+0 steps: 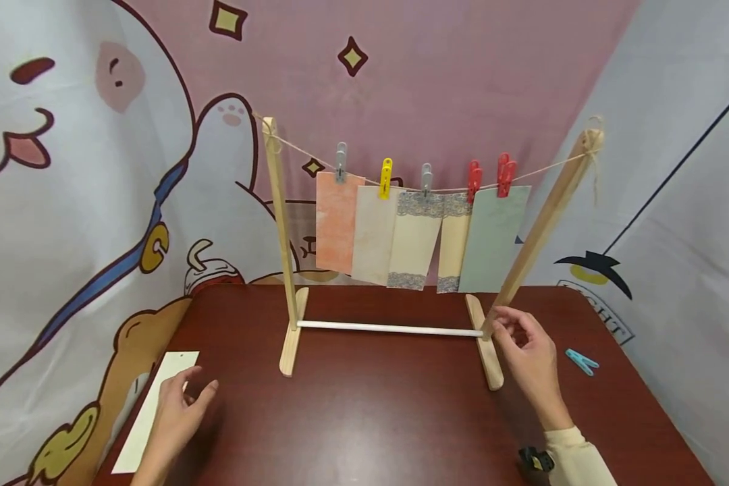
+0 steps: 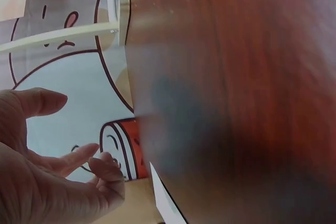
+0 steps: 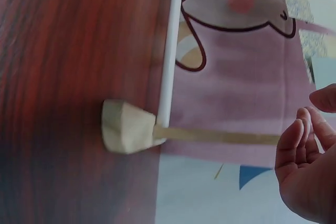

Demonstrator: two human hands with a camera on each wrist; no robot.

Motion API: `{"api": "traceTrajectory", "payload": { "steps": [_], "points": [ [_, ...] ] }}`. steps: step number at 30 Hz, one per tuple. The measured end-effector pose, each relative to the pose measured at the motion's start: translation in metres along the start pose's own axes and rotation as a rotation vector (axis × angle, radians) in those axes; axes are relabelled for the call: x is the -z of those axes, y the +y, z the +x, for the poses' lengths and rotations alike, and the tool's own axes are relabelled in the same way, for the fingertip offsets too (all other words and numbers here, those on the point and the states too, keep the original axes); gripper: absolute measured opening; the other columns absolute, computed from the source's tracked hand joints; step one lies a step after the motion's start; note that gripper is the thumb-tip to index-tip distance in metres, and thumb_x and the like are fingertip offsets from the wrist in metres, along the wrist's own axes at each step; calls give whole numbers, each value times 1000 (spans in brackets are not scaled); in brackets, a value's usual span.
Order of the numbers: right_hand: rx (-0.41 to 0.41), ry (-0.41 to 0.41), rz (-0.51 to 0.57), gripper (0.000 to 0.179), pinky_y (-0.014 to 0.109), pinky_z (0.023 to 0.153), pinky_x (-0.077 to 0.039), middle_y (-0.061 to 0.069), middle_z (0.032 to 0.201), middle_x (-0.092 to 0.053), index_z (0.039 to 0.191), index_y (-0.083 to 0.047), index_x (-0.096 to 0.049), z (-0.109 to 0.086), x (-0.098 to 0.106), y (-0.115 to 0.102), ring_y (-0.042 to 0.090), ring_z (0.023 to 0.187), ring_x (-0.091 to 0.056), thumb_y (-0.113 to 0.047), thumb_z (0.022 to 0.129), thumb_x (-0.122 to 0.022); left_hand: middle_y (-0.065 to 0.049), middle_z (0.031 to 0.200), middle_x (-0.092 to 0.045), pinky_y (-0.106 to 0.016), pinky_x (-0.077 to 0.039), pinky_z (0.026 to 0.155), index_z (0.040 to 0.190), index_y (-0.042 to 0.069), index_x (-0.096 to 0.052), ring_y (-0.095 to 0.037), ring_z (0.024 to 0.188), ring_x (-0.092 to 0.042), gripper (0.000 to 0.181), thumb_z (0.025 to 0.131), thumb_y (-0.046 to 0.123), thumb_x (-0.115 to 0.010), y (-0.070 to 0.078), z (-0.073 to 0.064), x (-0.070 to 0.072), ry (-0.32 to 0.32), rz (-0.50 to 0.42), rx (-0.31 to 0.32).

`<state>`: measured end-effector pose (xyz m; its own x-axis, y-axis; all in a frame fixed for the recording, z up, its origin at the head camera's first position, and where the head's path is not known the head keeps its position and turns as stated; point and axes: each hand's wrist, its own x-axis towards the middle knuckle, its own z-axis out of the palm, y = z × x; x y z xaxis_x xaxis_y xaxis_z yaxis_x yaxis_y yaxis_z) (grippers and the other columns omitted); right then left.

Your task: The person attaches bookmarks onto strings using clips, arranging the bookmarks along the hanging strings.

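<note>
Over a long pale card strip (image 1: 152,412) at the table's left edge hovers my left hand (image 1: 179,412), thumb and fingers apart and nothing between them. My right hand (image 1: 528,351) is in the air by the foot of the right wooden post (image 1: 541,226), fingers loosely bent and holding nothing. Between the posts a string (image 1: 543,167) carries several paper pieces, among them an orange card (image 1: 337,226) and a pale green card (image 1: 493,243). A yellow clothespin (image 1: 385,179), two grey ones and two red clothespins (image 1: 505,177) pin them.
A light blue clothespin (image 1: 582,362) lies on the brown table (image 1: 376,405), right of my right hand. Low between the wooden feet (image 1: 289,351) runs a white rod (image 1: 389,329). Behind the table hangs a cartoon-printed cloth (image 1: 431,81).
</note>
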<state>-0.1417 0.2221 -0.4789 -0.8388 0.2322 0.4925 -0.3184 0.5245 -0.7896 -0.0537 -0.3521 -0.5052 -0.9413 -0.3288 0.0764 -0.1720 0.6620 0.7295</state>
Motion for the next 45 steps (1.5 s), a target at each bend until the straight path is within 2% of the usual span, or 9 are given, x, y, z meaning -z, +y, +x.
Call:
{"api": "traceTrajectory", "payload": {
  "steps": [3,6,10,13,19,26,34,39,45],
  "points": [
    [-24,4,-8,26,14,72,-44,5,106,-68,128,-6,-77,-2,3,9,9,87,-58,-5,102,-77,-34,140,-45,-40,-40,78,144,-10,-55,-32,96,-50,56,100,19,-75,-7,-2,7,41,10,35],
    [-75,8,-15,26,16,73,-44,4,108,-68,130,-7,-76,-5,7,15,11,89,-58,-10,103,-77,-39,148,-36,-53,-40,86,148,-11,-48,-44,109,-47,60,103,21,-72,-15,-3,15,8,18,87],
    [-149,4,-50,28,16,71,-42,3,106,-66,132,-6,-74,-11,17,23,11,87,-55,-12,105,-75,-45,150,-23,-71,-32,99,150,-12,-40,-65,131,-28,63,103,19,-68,-25,-7,24,-43,32,158],
    [-174,7,-63,29,16,69,-41,4,105,-66,133,-5,-74,-13,25,29,10,85,-54,-11,105,-74,-48,147,-22,-77,-23,105,147,-14,-39,-71,138,-16,61,102,15,-68,-32,-10,29,-46,54,179],
    [-177,54,-107,31,13,76,-40,7,115,-64,133,-3,-74,-6,37,41,8,91,-53,-8,103,-75,-50,147,-16,-80,-20,105,146,-16,-36,-74,136,-12,65,98,10,-72,-38,-9,36,-38,95,221],
    [-247,7,-260,44,32,88,-38,21,141,-57,148,-2,-63,-5,56,52,35,121,-51,-16,106,-70,-54,138,-26,-79,-25,104,145,-22,-30,-76,130,-23,86,89,14,-84,-46,-8,39,-19,165,244],
    [-411,-68,-302,58,69,104,-35,35,156,-40,160,2,-44,-14,81,69,52,141,-32,-24,111,-63,-52,133,-41,-76,-29,109,139,-30,-37,-71,133,-25,83,86,14,-84,-59,-7,42,-66,174,249],
    [-489,-108,-297,65,74,108,-31,37,164,-28,164,3,-36,-16,90,76,55,146,-22,-26,112,-61,-54,135,-37,-76,-24,113,138,-30,-36,-71,137,-18,83,89,19,-84,-63,-7,45,-108,214,303],
    [-496,-131,-328,62,76,105,-26,39,162,-28,163,3,-36,-18,101,89,60,143,-20,-23,112,-60,-60,135,-29,-79,-23,111,136,-33,-31,-75,134,-15,85,91,20,-80,-66,-8,45,-177,237,320]
  ]
}}
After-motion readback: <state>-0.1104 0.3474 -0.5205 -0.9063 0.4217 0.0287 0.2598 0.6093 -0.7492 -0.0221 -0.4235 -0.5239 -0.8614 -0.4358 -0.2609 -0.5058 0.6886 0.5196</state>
